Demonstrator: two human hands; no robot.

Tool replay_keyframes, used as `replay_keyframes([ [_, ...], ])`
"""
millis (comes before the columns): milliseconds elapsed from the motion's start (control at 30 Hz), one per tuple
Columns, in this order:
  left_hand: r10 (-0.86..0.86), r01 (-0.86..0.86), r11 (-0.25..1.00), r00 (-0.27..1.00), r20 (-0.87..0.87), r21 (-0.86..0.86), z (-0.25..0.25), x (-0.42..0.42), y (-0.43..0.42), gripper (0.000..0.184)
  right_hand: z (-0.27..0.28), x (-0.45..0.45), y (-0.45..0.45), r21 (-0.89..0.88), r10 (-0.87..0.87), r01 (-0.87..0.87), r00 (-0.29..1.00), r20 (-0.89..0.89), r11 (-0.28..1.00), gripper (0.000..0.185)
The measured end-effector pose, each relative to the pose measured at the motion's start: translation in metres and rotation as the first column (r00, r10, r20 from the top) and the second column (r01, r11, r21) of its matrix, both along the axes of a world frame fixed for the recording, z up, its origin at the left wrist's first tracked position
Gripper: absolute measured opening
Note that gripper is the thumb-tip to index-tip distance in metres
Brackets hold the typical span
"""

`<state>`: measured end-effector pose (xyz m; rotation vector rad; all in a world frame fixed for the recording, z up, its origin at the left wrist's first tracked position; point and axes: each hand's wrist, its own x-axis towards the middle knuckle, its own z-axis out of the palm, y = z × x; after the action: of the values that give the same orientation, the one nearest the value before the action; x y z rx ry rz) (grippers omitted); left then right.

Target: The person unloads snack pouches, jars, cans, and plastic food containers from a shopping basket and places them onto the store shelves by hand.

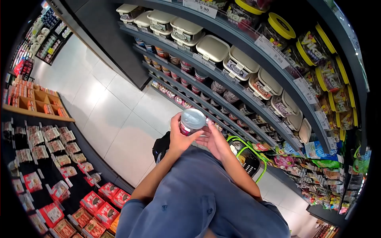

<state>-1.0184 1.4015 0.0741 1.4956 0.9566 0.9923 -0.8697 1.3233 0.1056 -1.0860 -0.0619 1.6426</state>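
Gripping a grey-lidded jar [193,118] in the closed, curled fingers of the left hand [180,134], to the left of the green-handled basket [251,168]. Resting the right hand [214,142] between jar and basket, fingers partly open, without clearly showing whether touching the jar.

Head-worn wide-angle view, facing forward and down, close above shirt [194,184]
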Motion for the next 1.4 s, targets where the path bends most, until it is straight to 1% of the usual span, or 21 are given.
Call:
replay_keyframes([
  [33,-0.009,0.017,0.993,0.998,-0.063,0.118,-0.001,0.002,0.014,0.093,0.006,-0.004,0.011,-0.015,-0.009,0.010,1.000,0.018,1.000,0.055],
  [67,-0.020,0.026,0.993,0.998,-0.060,0.111,0.000,0.001,0.023,0.093,0.004,-0.008,0.019,-0.022,-0.019,0.020,1.000,0.022,1.000,0.055],
  [133,-0.050,0.108,0.961,0.973,-0.225,0.254,0.021,0.001,0.044,0.093,0.003,-0.013,0.039,-0.062,0.024,-0.026,0.999,-0.034,0.998,0.056],
  [167,-0.058,0.122,0.953,0.972,-0.230,0.277,0.024,0.000,0.054,0.096,0.007,-0.016,0.047,-0.057,-0.004,0.000,0.998,-0.070,0.998,0.058],
  [200,-0.064,0.126,0.953,0.973,-0.224,0.274,0.022,-0.002,0.064,0.096,0.005,-0.015,0.054,-0.061,-0.010,0.006,0.998,-0.064,0.998,0.058],
  [267,-0.150,0.162,0.968,0.986,-0.077,0.190,0.016,-0.008,0.082,0.094,-0.003,-0.012,0.066,-0.068,-0.068,0.060,0.990,-0.125,0.996,0.060],
  [400,-0.308,0.305,0.922,0.951,-0.026,0.240,0.005,-0.021,0.115,0.082,0.000,-0.011,0.088,-0.139,-0.139,0.122,0.983,-0.121,0.983,0.063],
  [467,-0.312,0.307,0.920,0.950,-0.017,0.244,-0.001,-0.022,0.124,0.077,-0.001,-0.012,0.098,-0.153,-0.153,0.137,0.983,-0.098,0.979,0.062],
  [567,-0.348,0.342,0.932,0.937,0.031,0.122,-0.031,-0.019,0.139,0.069,-0.009,-0.010,0.111,-0.130,-0.169,0.173,0.985,0.036,0.976,0.057],
  [600,-0.334,0.352,0.918,0.935,0.119,-0.186,-0.036,-0.016,0.147,0.067,-0.014,-0.009,0.115,-0.137,-0.170,0.174,0.984,0.043,0.975,0.057],
  [633,-0.292,0.352,0.808,0.936,0.198,-0.473,-0.040,-0.013,0.155,0.066,-0.024,-0.006,0.119,-0.124,-0.188,0.202,0.976,0.113,0.972,0.052],
  [667,-0.287,0.351,0.805,0.936,0.204,-0.478,-0.044,-0.012,0.161,0.066,-0.030,-0.004,0.123,-0.109,-0.204,0.226,0.962,0.181,0.968,0.047],
  [733,-0.248,0.377,0.580,0.926,0.284,-0.723,-0.021,-0.006,0.176,0.064,-0.027,-0.004,0.138,-0.095,-0.214,0.245,0.943,0.256,0.965,0.038],
  [800,-0.267,0.376,0.584,0.926,0.267,-0.720,-0.025,0.004,0.188,0.063,-0.035,-0.001,0.152,-0.022,-0.192,0.233,0.849,0.492,0.972,0.041],
  [867,-0.287,0.379,0.623,0.925,0.250,-0.684,-0.027,0.015,0.201,0.060,-0.036,-0.001,0.164,-0.006,-0.225,0.266,0.828,0.514,0.964,0.044],
  [933,-0.268,0.378,0.648,0.926,0.267,-0.661,-0.029,0.027,0.209,0.060,-0.045,0.001,0.171,0.024,-0.312,0.352,0.793,0.523,0.936,0.037],
  [1067,-0.187,0.378,0.726,0.912,0.364,-0.574,-0.035,0.048,0.214,0.054,-0.039,-0.008,0.181,0.039,-0.349,0.405,0.731,0.586,0.913,0.037],
  [1133,-0.210,0.375,0.736,0.918,0.337,-0.564,-0.039,0.054,0.217,0.055,-0.041,-0.009,0.183,0.063,-0.364,0.403,0.732,0.576,0.913,0.038],
  [1333,-0.256,0.453,0.772,0.864,0.434,-0.446,-0.055,0.073,0.223,0.063,-0.057,0.005,0.196,0.149,-0.408,0.415,0.653,0.638,0.897,0.040],
  [1367,-0.289,0.470,0.778,0.857,0.427,-0.418,-0.056,0.073,0.223,0.072,-0.061,0.008,0.198,0.191,-0.448,0.433,0.634,0.630,0.881,0.039],
  [1400,-0.289,0.472,0.776,0.856,0.428,-0.418,-0.058,0.074,0.225,0.072,-0.063,0.011,0.201,0.233,-0.488,0.451,0.613,0.621,0.862,0.039],
])
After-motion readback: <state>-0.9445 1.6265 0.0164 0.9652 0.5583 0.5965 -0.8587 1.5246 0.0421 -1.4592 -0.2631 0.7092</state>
